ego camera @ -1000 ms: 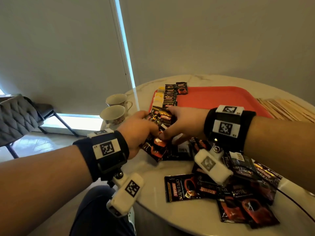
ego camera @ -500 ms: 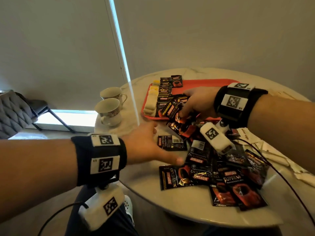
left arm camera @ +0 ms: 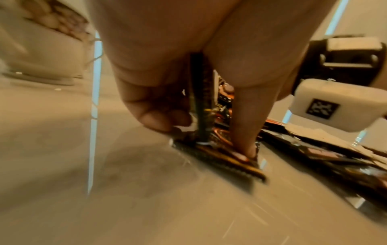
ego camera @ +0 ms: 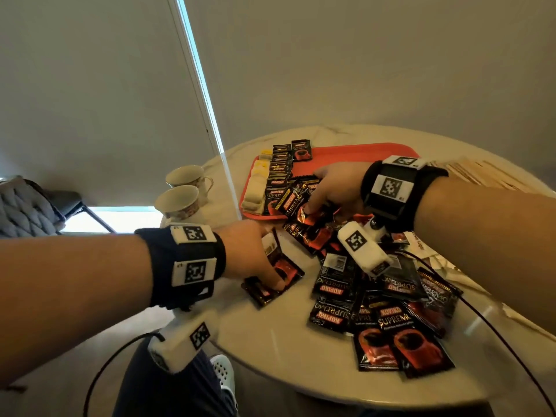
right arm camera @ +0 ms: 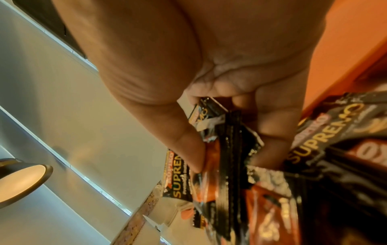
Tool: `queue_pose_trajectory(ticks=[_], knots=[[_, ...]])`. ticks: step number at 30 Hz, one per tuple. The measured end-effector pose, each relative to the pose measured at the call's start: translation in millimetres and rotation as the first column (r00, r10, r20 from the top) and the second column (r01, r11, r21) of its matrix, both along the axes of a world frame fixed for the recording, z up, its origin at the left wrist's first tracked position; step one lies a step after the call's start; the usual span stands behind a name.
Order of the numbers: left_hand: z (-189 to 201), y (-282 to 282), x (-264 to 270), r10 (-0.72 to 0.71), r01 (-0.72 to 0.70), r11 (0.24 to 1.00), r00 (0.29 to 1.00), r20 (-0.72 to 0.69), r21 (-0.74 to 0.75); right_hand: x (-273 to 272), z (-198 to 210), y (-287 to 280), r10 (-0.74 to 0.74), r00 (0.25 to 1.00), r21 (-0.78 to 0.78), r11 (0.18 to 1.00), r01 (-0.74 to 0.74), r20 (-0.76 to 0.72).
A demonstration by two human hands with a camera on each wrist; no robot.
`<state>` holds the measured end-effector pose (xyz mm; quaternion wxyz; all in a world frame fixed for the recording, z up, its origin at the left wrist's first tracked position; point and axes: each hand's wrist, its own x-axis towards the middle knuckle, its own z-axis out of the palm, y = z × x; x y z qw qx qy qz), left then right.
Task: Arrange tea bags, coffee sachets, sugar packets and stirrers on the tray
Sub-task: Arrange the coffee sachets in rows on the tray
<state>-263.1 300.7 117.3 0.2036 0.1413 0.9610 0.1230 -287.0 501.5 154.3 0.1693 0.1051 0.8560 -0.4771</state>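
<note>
A red tray (ego camera: 361, 153) lies at the back of the round table. On its left side stand a column of pale tea bags and sugar packets (ego camera: 255, 188) and a column of black coffee sachets (ego camera: 279, 171). My right hand (ego camera: 319, 200) grips a bunch of coffee sachets (ego camera: 296, 200) over the tray's front edge; thumb and fingers pinch them (right arm camera: 230, 140). My left hand (ego camera: 260, 261) holds one sachet upright (left arm camera: 202, 99) while a finger presses on a flat sachet (left arm camera: 220, 159) on the table. Wooden stirrers (ego camera: 481, 176) lie right of the tray.
A loose pile of black and red coffee sachets (ego camera: 376, 311) covers the table's near right part. Two teacups (ego camera: 180, 200) stand at the left edge. Torn white paper (ego camera: 427, 251) lies under my right forearm. A chair (ego camera: 27, 206) stands beyond the table at left.
My left hand let go of the shared bunch, reached open toward the pile, and now grips sachets on the table. My right hand kept the bunch and stays at the tray's front edge.
</note>
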Motion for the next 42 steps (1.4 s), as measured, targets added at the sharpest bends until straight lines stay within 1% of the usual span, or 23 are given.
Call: queue_pose_trajectory(ticks=[2,4,7,9,11,14,15,17,20,21,22,23,24,25,26,28,30,33,36,39,42], knots=[[-1,-7,-5,0.045,-0.045,0.999,0.999,0.005,0.0,-2,-2,3,-0.006,1.0,-0.01,1.0,0.006,-0.008],[0,-11,-6,0.077,-0.077,0.995,0.997,0.003,0.058,-4,-3,5,-0.022,1.0,-0.032,0.999,0.022,-0.009],[4,-14,-7,0.082,-0.077,0.989,0.996,-0.032,0.128,-7,-4,5,-0.034,0.999,-0.078,0.996,0.033,-0.003],[8,-13,-6,0.088,-0.086,0.987,0.996,-0.005,0.139,-11,-5,5,-0.026,1.0,-0.086,0.996,0.025,-0.007],[11,-11,-4,0.09,-0.092,0.994,0.996,0.023,0.067,-13,-5,5,-0.017,1.0,-0.087,0.996,0.015,-0.022],[12,-6,5,0.039,-0.04,0.987,0.999,-0.014,-0.152,-11,-6,4,0.006,1.0,-0.088,0.996,-0.009,-0.027],[12,-5,9,0.017,-0.02,0.982,1.0,-0.016,-0.188,-11,-6,4,0.007,1.0,-0.092,0.996,-0.009,-0.025],[12,-3,13,0.005,-0.006,0.982,1.0,-0.007,-0.191,-10,-7,4,0.003,0.999,-0.094,0.996,-0.007,-0.036],[20,4,16,0.031,-0.029,0.982,1.0,0.005,-0.187,-9,-8,4,-0.008,0.999,-0.12,0.993,0.003,-0.036],[22,6,17,0.043,-0.039,0.984,0.999,0.021,-0.176,-9,-7,4,-0.005,1.0,-0.123,0.992,0.001,-0.03],[23,8,19,0.065,-0.059,0.99,0.997,0.046,-0.13,-10,-7,4,-0.005,1.0,-0.118,0.993,0.003,-0.022],[23,10,20,0.107,-0.104,0.994,0.987,0.118,-0.025,-11,-7,5,-0.007,1.0,-0.118,0.993,0.004,-0.018],[24,12,23,0.134,-0.161,0.982,0.963,0.234,0.102,-12,-7,5,-0.009,1.0,-0.126,0.992,0.007,-0.016],[25,15,27,0.136,-0.214,0.956,0.929,0.344,0.201,-15,-8,7,-0.011,1.0,-0.134,0.991,0.008,-0.018],[25,18,32,0.121,-0.251,0.933,0.894,0.432,0.259,-16,-8,8,-0.011,1.0,-0.139,0.99,0.008,-0.02],[21,26,39,0.081,-0.243,0.933,0.859,0.505,0.265,-16,-7,11,-0.019,0.999,-0.131,0.991,0.015,-0.033],[15,38,47,0.078,-0.229,0.945,0.852,0.518,0.234,-15,-6,13,-0.026,0.999,-0.13,0.991,0.02,-0.045],[7,56,47,0.125,-0.223,0.957,0.896,0.427,0.187,-14,-3,19,-0.016,0.998,-0.127,0.992,0.009,-0.054],[2,68,46,0.141,-0.215,0.965,0.909,0.392,0.152,-14,-5,24,-0.015,0.998,-0.171,0.985,0.004,-0.061],[2,71,43,0.168,-0.249,0.954,0.905,0.392,0.166,-17,-10,28,-0.032,0.997,-0.184,0.983,0.019,-0.066],[7,69,36,0.159,-0.271,0.934,0.899,0.407,0.232,-19,-15,33,-0.048,0.996,-0.228,0.973,0.029,-0.078]])
